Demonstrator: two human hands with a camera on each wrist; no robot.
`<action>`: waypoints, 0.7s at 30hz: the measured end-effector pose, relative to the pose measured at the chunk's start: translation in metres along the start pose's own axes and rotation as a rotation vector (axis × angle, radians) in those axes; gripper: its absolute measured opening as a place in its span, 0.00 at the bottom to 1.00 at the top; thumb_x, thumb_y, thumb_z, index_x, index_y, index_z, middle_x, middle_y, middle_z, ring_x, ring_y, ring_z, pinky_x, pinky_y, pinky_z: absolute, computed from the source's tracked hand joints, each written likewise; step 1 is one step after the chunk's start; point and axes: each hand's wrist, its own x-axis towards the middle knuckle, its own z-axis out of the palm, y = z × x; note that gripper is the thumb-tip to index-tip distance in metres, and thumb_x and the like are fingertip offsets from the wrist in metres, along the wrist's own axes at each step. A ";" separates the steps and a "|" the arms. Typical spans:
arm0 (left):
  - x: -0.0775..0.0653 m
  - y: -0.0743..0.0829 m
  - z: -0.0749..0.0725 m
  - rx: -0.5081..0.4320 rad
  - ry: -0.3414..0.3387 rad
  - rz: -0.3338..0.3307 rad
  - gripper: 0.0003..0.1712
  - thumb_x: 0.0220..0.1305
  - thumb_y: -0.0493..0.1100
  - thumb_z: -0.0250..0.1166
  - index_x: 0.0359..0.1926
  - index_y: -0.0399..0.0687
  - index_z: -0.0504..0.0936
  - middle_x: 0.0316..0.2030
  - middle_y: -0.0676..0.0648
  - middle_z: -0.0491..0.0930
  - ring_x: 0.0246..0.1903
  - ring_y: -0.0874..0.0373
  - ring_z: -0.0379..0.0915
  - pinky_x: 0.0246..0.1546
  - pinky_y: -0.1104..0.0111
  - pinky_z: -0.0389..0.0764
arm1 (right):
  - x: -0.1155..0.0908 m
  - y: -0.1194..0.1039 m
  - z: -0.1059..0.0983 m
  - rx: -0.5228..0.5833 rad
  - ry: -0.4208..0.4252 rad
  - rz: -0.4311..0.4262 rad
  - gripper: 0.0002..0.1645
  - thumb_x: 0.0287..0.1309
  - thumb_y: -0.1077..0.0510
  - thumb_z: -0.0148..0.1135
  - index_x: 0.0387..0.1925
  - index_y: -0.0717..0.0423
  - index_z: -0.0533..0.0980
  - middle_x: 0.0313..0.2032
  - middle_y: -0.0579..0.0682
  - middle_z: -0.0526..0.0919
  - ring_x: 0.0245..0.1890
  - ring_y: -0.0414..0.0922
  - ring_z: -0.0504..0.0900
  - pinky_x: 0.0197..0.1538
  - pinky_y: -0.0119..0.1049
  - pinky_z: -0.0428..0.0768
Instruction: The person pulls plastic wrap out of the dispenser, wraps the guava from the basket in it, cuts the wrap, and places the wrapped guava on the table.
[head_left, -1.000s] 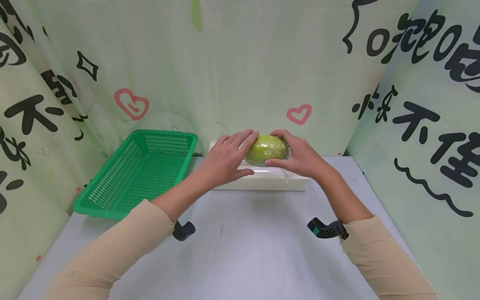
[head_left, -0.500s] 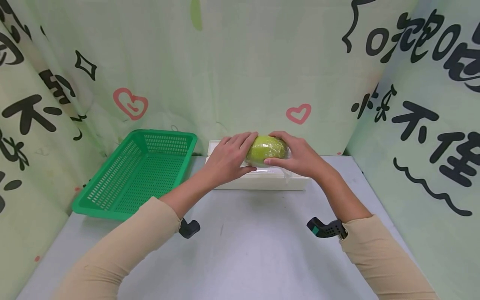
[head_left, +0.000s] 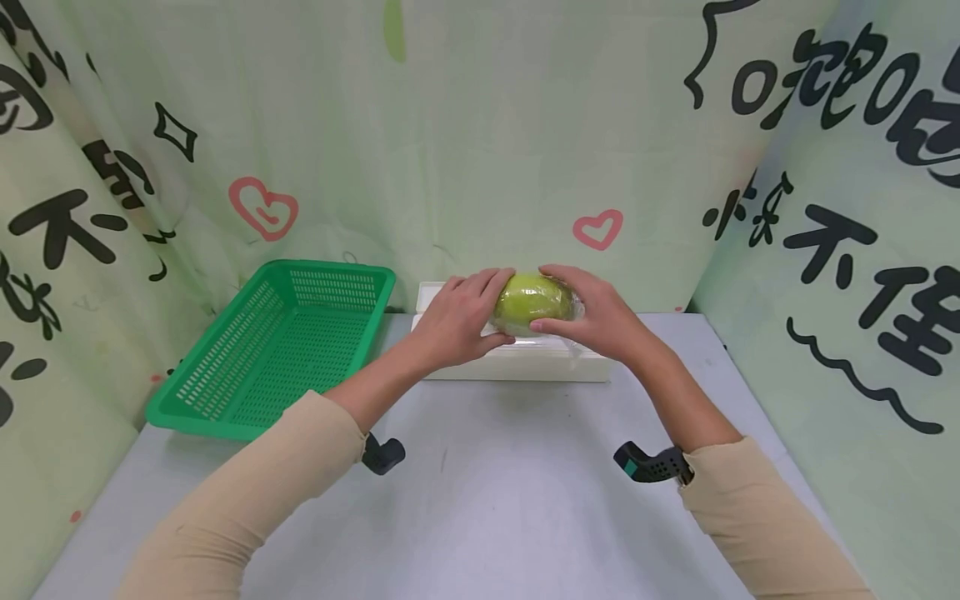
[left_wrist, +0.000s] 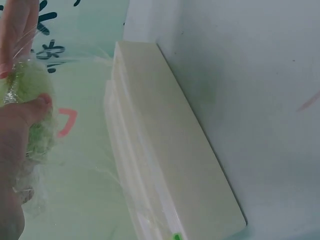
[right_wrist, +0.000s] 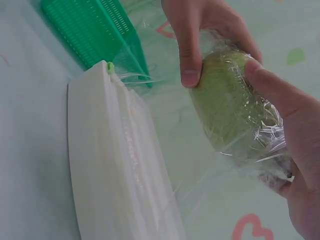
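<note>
Both hands hold a green fruit (head_left: pixel 534 302) wrapped in clear, shiny cling film, raised above a long white cling film box (head_left: pixel 517 365). My left hand (head_left: pixel 467 321) grips the fruit's left end, its thumb on the near side. At the other end my right hand (head_left: pixel 600 312) pinches it between thumb and fingers, as the right wrist view also shows with that thumb pressing the wrapped fruit (right_wrist: pixel 217 100). Film (right_wrist: pixel 185 195) stretches between the fruit and the slot of the box (right_wrist: pixel 102 160). The far fingertips are partly hidden.
A green plastic basket (head_left: pixel 161 414) stands on the table's left side, near the left forearm. The white table (head_left: pixel 495 500) extends in front of the box. Printed curtains (head_left: pixel 480 150) hang close behind and on both sides.
My left hand and forearm have shifted slightly right. Both hands still hold the fruit over the box, almost in the same place.
</note>
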 end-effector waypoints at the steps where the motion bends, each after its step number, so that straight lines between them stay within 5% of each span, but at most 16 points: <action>1: 0.000 -0.001 0.000 -0.021 -0.014 -0.015 0.50 0.52 0.59 0.72 0.68 0.44 0.60 0.62 0.46 0.72 0.60 0.54 0.70 0.58 0.58 0.74 | -0.001 0.000 0.001 -0.002 0.008 -0.012 0.49 0.44 0.45 0.77 0.67 0.51 0.66 0.65 0.52 0.71 0.63 0.51 0.70 0.59 0.51 0.77; 16: 0.009 -0.016 -0.001 -0.274 -0.248 -0.172 0.51 0.52 0.64 0.70 0.71 0.50 0.59 0.65 0.48 0.70 0.59 0.54 0.71 0.60 0.56 0.71 | -0.006 0.004 0.016 -0.125 0.177 -0.207 0.52 0.34 0.49 0.82 0.64 0.54 0.68 0.64 0.53 0.69 0.66 0.52 0.66 0.64 0.51 0.73; 21: 0.014 -0.021 0.001 -0.356 -0.300 -0.168 0.48 0.51 0.63 0.71 0.68 0.50 0.64 0.59 0.51 0.74 0.53 0.56 0.73 0.54 0.61 0.77 | -0.007 0.006 0.023 -0.179 0.184 -0.235 0.52 0.33 0.49 0.83 0.63 0.55 0.69 0.62 0.54 0.70 0.64 0.52 0.67 0.62 0.54 0.73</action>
